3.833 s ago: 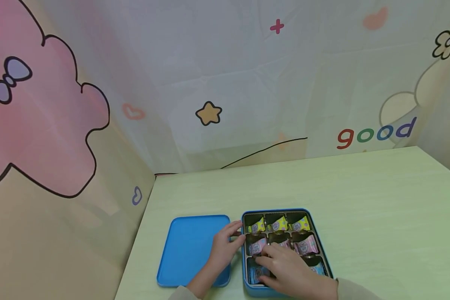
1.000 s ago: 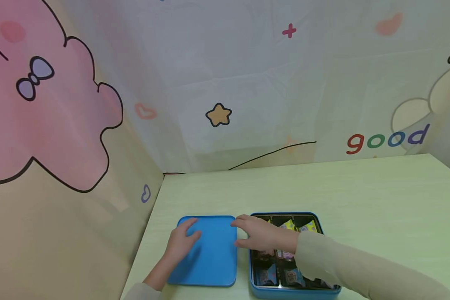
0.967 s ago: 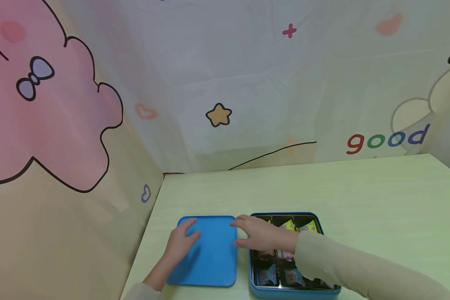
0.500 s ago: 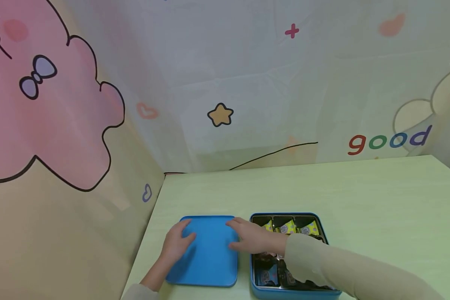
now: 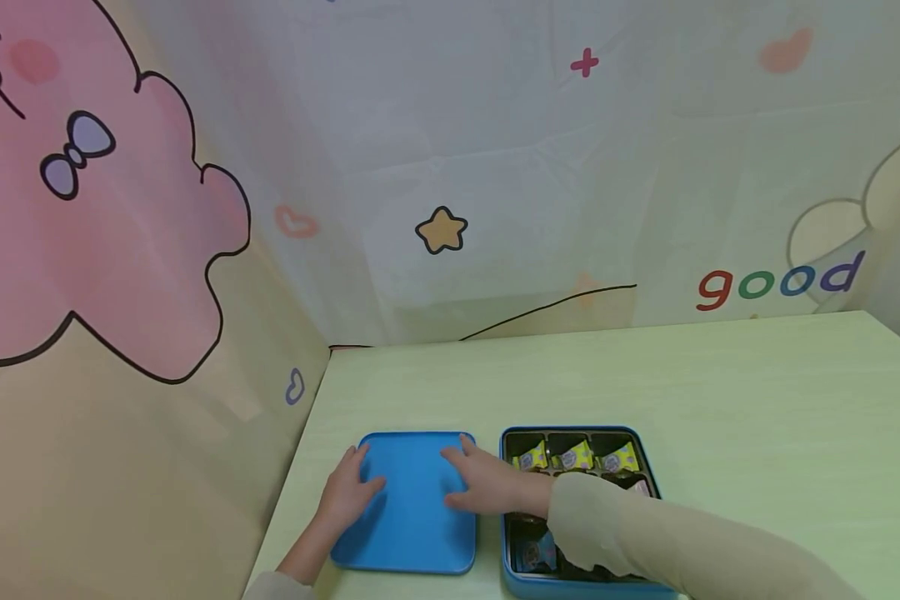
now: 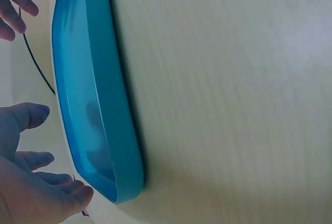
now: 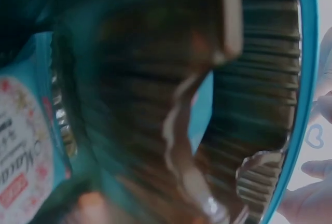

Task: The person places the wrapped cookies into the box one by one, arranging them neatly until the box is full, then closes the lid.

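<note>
A blue tin lid (image 5: 412, 533) lies on the table, shallow and with a raised rim. My left hand (image 5: 347, 492) hovers at its left edge, thumb and fingers spread. Over the lid's right part reaches my right hand (image 5: 490, 482), its fingers also apart and nothing in them. In the left wrist view, the left hand (image 6: 39, 175) is beside the lid's end (image 6: 129, 172). To the right stands the open blue tin (image 5: 507, 533), partly covered by my right sleeve (image 5: 615, 517). Its dark divided insert holds yellow wrapped sweets (image 5: 576, 456) and a blue one (image 5: 536, 552).
The pale green table (image 5: 607, 367) runs back to a printed cloth wall (image 5: 495, 167). On the left, another decorated wall (image 5: 217, 433) borders the table. The right wrist view is filled by the tin's insert (image 7: 259, 68) and a light-blue wrapper (image 7: 21, 146).
Earlier both hands were at the tin, the right over its sweets and the left at its edge. They have moved left to the lid, drifting slightly farther left over the last second.
</note>
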A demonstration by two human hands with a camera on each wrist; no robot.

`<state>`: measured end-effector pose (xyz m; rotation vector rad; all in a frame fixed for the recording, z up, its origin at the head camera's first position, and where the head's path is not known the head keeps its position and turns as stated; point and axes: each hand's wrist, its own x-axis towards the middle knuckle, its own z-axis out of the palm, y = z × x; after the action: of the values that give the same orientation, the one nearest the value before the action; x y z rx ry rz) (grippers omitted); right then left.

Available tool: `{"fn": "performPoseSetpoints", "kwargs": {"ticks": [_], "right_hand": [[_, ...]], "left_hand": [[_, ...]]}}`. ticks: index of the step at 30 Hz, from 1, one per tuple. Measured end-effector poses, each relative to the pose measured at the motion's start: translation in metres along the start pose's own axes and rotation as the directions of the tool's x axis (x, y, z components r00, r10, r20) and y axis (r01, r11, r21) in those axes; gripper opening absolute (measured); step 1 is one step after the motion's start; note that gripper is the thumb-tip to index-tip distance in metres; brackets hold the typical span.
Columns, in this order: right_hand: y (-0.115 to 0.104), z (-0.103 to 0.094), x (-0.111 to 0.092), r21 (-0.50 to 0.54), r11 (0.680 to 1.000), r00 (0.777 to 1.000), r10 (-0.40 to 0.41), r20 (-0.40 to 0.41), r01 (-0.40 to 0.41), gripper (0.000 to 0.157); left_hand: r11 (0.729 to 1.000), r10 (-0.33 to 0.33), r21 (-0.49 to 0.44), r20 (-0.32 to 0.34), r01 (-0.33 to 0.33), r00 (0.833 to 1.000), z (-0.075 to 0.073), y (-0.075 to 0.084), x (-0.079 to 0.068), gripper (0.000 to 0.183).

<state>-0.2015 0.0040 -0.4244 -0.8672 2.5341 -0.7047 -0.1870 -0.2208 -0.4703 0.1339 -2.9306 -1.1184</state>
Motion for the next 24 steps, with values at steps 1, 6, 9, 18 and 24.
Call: {"fn": "performPoseSetpoints", "kwargs": {"ticks": [1,6,9,18,24], "right_hand": [[0.000,0.001,0.001,0.002,1.000,1.000,0.003,0.005,-0.003,0.064],[-0.003,0.005,0.003,0.008,0.999,0.998,0.052,0.042,-0.052,0.066],[-0.005,0.005,0.003,0.016,0.997,0.995,0.080,0.060,-0.082,0.068],[-0.012,0.000,0.006,0.077,0.986,0.987,0.146,0.068,-0.151,0.070],[-0.013,0.000,0.010,0.113,0.974,0.979,0.187,0.085,-0.196,0.070]], "left_hand": [[1.000,-0.004,-0.002,0.004,0.004,1.000,0.000,0.000,0.000,0.059],[1.000,-0.021,-0.009,0.036,0.021,0.999,-0.002,-0.002,-0.002,0.062],[0.999,-0.031,-0.005,0.051,0.032,0.998,-0.002,-0.003,-0.003,0.063],[0.998,-0.056,0.004,0.059,0.056,0.997,-0.005,-0.005,-0.003,0.063],[0.998,-0.070,0.005,0.060,0.070,0.996,-0.005,-0.005,-0.003,0.064]]}}
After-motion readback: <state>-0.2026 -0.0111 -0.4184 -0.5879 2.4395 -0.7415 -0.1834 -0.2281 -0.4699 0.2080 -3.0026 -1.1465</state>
